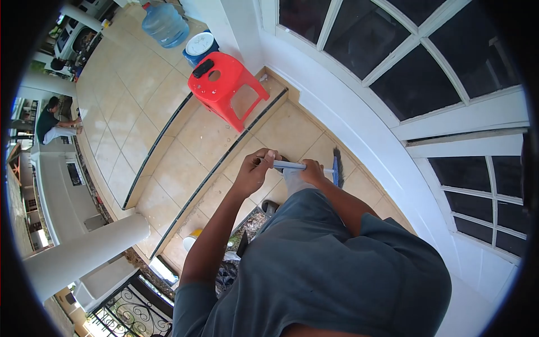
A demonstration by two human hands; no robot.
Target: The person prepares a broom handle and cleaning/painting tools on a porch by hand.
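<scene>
A broom with a pale grey handle (289,165) is held in both my hands, in front of my body. My left hand (254,173) is closed around the handle's upper end. Lower down, my right hand (312,172) wraps the same handle. The blue broom head (338,170) with dark bristles (337,153) rests low beside the white wall, to the right of my right hand. Beneath the handle, my feet are partly hidden by my clothing and hands. A dark sandal (270,207) shows on the tiles.
A red plastic stool (228,89) with a black object (203,68) on it stands on the step ahead. Behind it are a blue-and-white container (200,48) and a large water bottle (165,26). Black-edged steps (219,169) cross the floor. Another person (51,122) crouches far left.
</scene>
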